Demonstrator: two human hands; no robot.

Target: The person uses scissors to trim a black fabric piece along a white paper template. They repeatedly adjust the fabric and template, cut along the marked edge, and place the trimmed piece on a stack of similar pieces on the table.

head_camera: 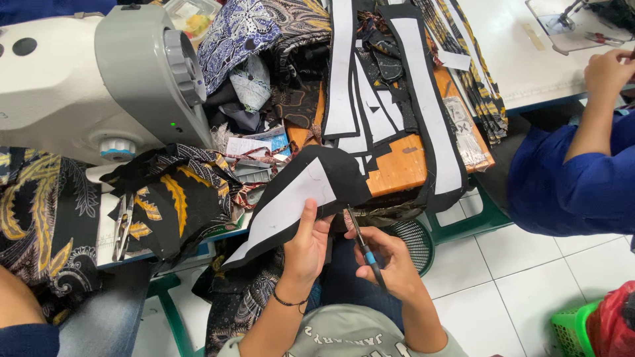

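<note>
My left hand (305, 248) pinches the lower edge of a curved black fabric piece with white interfacing (297, 192), holding it up over my lap. My right hand (390, 261) grips small scissors with a blue handle (362, 246), the blades pointing up to the fabric's edge near my left thumb. Both hands are close together above my jeans.
A grey-white sewing machine (99, 73) stands at the left with batik cloth (172, 198) and thread snips (122, 228) beside it. Long black-and-white strips (423, 99) lie on a wooden stool (397, 168). A person in blue (582, 178) sits at the right. A round mesh basket (413, 241) stands on the tiled floor.
</note>
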